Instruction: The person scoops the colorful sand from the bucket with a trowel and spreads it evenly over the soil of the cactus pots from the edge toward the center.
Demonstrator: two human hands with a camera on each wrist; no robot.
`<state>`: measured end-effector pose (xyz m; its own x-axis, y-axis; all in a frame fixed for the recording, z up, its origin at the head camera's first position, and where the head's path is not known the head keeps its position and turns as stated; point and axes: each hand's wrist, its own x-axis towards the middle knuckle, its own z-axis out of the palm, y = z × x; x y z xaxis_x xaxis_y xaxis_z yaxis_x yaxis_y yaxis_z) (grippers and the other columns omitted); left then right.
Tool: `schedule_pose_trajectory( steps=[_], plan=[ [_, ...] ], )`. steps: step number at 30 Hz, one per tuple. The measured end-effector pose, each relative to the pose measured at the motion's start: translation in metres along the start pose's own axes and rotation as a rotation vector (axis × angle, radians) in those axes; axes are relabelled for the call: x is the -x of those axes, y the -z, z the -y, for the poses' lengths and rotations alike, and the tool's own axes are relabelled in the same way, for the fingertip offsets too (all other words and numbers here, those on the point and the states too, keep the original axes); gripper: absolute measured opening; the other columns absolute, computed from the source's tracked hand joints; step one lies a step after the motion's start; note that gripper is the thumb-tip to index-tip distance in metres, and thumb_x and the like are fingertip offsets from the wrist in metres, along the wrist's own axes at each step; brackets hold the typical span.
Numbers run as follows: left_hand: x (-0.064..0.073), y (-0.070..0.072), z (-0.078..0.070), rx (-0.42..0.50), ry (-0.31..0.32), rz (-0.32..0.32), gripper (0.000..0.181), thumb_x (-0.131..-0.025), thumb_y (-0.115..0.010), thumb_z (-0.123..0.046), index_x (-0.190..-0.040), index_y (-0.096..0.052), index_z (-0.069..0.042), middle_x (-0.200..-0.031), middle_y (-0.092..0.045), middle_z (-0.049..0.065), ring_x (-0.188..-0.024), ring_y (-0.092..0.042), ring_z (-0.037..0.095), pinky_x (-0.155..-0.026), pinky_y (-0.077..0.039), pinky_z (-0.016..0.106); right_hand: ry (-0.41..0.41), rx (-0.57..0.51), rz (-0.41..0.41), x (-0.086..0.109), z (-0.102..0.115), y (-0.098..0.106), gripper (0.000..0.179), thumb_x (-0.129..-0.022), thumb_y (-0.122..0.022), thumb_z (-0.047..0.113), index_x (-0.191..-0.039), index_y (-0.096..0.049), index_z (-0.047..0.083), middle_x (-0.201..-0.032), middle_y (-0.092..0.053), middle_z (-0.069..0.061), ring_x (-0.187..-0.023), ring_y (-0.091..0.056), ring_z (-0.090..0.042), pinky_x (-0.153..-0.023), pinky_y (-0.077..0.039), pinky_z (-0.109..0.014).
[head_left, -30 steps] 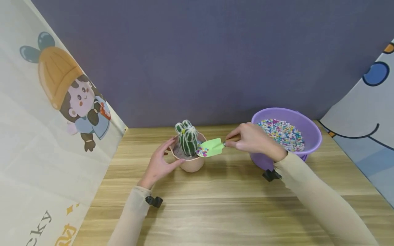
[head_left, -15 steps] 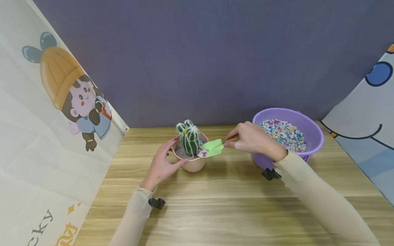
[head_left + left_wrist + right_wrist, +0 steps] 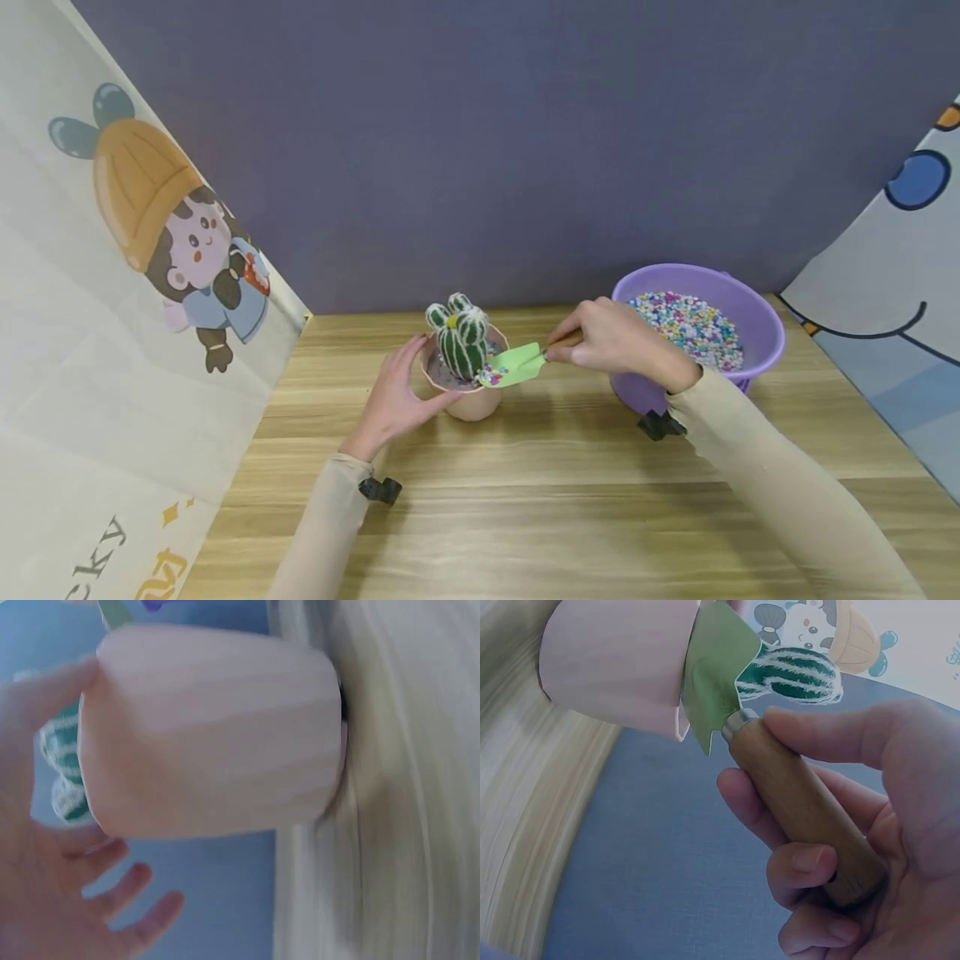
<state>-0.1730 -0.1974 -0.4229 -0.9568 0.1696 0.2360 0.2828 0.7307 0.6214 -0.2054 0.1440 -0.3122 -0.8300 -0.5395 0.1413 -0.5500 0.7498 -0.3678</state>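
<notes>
A green cactus (image 3: 460, 346) with white stripes stands in a pale pink flowerpot (image 3: 472, 407) on the table. My left hand (image 3: 390, 408) holds the pot by its rim, thumb on the near side and forefinger on the far side; in the left wrist view its other fingers (image 3: 127, 889) spread away from the wall. Between the curled fingers and thumb of my right hand (image 3: 611, 337) is the wooden handle (image 3: 802, 810) of a small green trowel (image 3: 517, 364). The trowel's tip reaches over the pot's right rim beside the cactus, with colourful beads (image 3: 492, 375) at its front end.
To the right stands a purple bucket (image 3: 761, 333) filled with many-coloured beads (image 3: 693, 329), close behind my right forearm. A dark blue-grey wall (image 3: 480, 167) rises behind the wooden table (image 3: 570, 500), and printed cloths (image 3: 90, 333) flank it.
The trowel has barely moved; its blade sits slightly lower and tilts a little more, with the beads at its tip spreading towards the cactus. My left hand keeps its hold on the flowerpot.
</notes>
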Motion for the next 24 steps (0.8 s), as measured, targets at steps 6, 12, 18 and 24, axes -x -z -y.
schedule_pose_trajectory(
  steps=[6,12,18,24],
  plan=[
    [-0.003,-0.001,0.013,0.068,-0.010,0.056,0.112,-0.078,-0.089,-0.058,-0.167,-0.035,-0.017,-0.172,-0.038,0.010,-0.158,-0.036,0.036,-0.128,-0.030,0.066,-0.005,0.001,0.011,-0.001,-0.001,-0.001,0.013,-0.089,-0.084,0.035,-0.097,-0.088,0.026,-0.094,-0.083,0.006,-0.076,-0.072,-0.007,-0.062,-0.056,-0.031],
    [-0.003,-0.002,0.014,0.072,-0.003,0.042,0.111,-0.078,-0.089,-0.058,-0.167,-0.036,-0.020,-0.172,-0.039,0.008,-0.158,-0.037,0.037,-0.127,-0.031,0.067,-0.007,0.010,0.003,-0.001,-0.001,-0.001,0.015,-0.088,-0.085,0.035,-0.098,-0.088,0.024,-0.094,-0.084,0.005,-0.076,-0.073,-0.008,-0.063,-0.057,-0.032],
    [-0.003,-0.003,0.011,0.059,0.017,0.013,0.111,-0.077,-0.089,-0.061,-0.166,-0.038,-0.016,-0.171,-0.040,0.010,-0.157,-0.037,0.038,-0.127,-0.031,0.066,-0.007,0.013,0.013,-0.002,0.001,0.001,0.015,-0.089,-0.084,0.035,-0.099,-0.088,0.025,-0.094,-0.084,0.005,-0.073,-0.070,-0.007,-0.060,-0.054,-0.031],
    [0.000,-0.008,0.005,0.033,0.048,-0.033,0.111,-0.074,-0.090,-0.065,-0.163,-0.043,-0.019,-0.168,-0.045,0.005,-0.156,-0.039,0.035,-0.128,-0.032,0.064,-0.010,0.015,0.027,-0.003,0.001,0.002,0.015,-0.090,-0.084,0.036,-0.100,-0.088,0.026,-0.096,-0.083,0.005,-0.073,-0.069,-0.008,-0.060,-0.053,-0.031]
  ],
)
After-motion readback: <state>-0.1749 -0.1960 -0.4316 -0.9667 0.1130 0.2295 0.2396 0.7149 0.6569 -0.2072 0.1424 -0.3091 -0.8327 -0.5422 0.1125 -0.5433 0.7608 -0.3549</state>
